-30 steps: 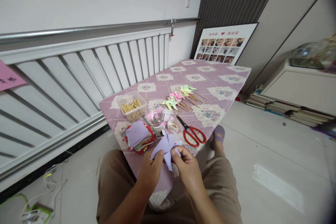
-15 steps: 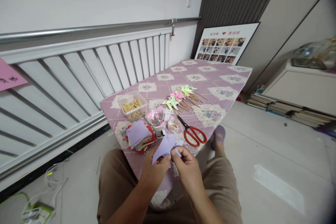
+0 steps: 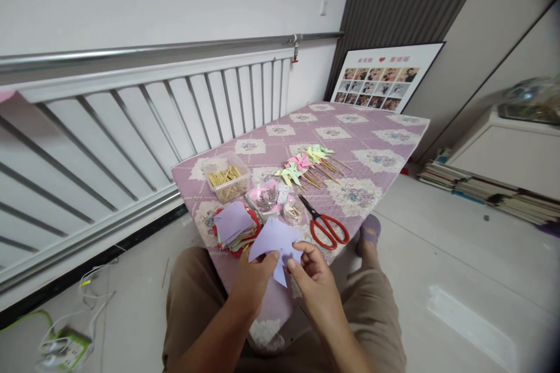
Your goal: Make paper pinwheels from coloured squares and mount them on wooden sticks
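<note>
Both my hands hold a lilac paper piece [image 3: 273,240] just above the near end of a low table with a purple flowered cover [image 3: 350,128]. My left hand [image 3: 256,277] pinches its lower left part with thumb and fingers. My right hand [image 3: 312,280] pinches a folded flap on its right side. Just beyond the paper lie a stack of coloured paper squares [image 3: 234,226], red-handled scissors [image 3: 326,224], a clear tub of wooden sticks [image 3: 225,178], small dishes of pins [image 3: 265,197] and a row of finished paper pinwheels on sticks [image 3: 306,163].
A white slatted railing [image 3: 131,128] runs along the left. A photo board [image 3: 385,77] leans at the table's far end. Books [image 3: 481,189] are stacked on the floor by a white cabinet at the right. Cables and a green item [image 3: 65,347] lie on the floor at the lower left.
The paper has opened out flatter and shifted slightly left between my hands. My right fingers moved from a tight pinch to a looser hold on a flap. The view turned slightly.
</note>
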Demonstrator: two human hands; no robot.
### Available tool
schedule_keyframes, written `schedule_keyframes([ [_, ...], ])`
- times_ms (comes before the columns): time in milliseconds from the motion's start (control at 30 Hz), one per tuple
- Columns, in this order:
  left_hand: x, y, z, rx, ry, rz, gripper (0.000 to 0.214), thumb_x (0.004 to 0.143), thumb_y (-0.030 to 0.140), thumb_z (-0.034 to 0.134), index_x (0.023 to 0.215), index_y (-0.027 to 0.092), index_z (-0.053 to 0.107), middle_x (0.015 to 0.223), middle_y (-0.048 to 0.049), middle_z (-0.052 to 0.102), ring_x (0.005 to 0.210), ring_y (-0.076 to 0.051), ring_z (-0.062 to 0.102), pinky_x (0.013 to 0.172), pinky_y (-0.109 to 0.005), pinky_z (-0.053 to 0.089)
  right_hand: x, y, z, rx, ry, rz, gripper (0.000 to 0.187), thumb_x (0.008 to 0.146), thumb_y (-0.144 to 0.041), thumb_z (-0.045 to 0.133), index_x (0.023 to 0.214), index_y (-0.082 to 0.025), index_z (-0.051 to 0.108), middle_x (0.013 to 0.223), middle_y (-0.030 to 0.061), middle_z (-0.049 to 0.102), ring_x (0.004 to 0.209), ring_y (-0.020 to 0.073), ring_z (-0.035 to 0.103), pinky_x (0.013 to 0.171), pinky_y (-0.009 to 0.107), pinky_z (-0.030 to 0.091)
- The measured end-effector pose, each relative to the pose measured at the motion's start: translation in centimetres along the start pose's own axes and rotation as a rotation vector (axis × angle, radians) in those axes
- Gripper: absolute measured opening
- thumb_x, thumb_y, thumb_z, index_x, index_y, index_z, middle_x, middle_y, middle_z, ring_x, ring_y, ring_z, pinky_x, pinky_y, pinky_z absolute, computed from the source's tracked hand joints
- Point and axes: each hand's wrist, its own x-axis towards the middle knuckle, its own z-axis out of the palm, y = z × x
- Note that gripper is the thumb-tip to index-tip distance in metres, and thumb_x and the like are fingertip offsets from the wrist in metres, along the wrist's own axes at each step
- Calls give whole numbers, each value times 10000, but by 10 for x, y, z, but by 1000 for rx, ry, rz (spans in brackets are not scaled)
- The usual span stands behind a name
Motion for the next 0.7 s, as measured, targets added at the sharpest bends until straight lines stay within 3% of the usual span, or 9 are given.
schedule_keyframes([
  [167, 1, 8, -3, -86, -97, -52, 162, 674, 282, 632, 782, 162, 645, 655, -7, 660, 562, -145, 569, 524, -236, 430, 1, 7, -10, -42, -90, -82, 352, 687, -333, 742, 983, -249, 571, 725, -37, 470, 664, 136, 469, 628, 244, 412],
  [300, 5, 6, -8, -110, -99, -44, 106, 665, 271, 640, 670, 176, 594, 578, 32, 579, 509, -115, 486, 494, -225, 374, -1, 9, -19, -130, -180, -81, 288, 716, -298, 707, 973, -243, 591, 725, -25, 502, 665, 144, 492, 624, 250, 407],
  [500, 7, 1, -10, -156, -146, -68, 108, 665, 255, 630, 704, 164, 589, 579, 42, 545, 505, -100, 454, 500, -217, 356, -5, 2, -24, -299, -247, -115, 117, 813, -332, 618, 869, -230, 630, 793, 8, 572, 705, 157, 512, 657, 257, 402],
  [700, 5, 5, -8, -35, -85, -15, 151, 650, 208, 610, 795, 171, 625, 686, 11, 631, 600, -128, 532, 566, -222, 407, -3, -8, -20, -359, -237, -147, 159, 846, -363, 575, 803, -215, 615, 730, -5, 549, 679, 149, 493, 629, 240, 387],
])
